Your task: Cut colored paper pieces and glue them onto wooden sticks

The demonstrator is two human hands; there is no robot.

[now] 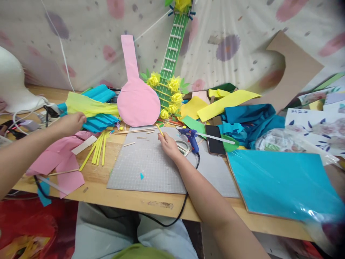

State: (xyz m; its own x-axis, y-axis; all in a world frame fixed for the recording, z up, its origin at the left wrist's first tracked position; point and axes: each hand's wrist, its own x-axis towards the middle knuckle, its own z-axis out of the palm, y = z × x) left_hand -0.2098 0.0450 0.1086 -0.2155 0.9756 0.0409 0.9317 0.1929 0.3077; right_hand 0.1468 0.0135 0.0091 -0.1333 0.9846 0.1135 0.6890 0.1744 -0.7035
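My left hand [74, 122] is closed at the near edge of a strip of yellow crepe paper [91, 104], gripping it; the fingertips are partly hidden. Blue crepe paper [101, 122] lies under and behind that strip. My right hand [169, 144] pinches a thin yellow stick [160, 130] above the grey cutting mat [145, 165]. Just right of this hand are a roll of tape [183, 146] and a blue hot glue gun [192, 139] with a glue stick in its back. Beyond the mat stands a pink banjo-shaped cutout [138, 104], upright.
Behind leans a green stringed instrument model [172, 46] with yellow paper flowers. Yellow strips [99, 149] and pink paper [64, 162] lie at left. A phone [215, 140] and a blue board [283, 183] are at right. The glue gun's black cord [183, 208] hangs over the table's front edge.
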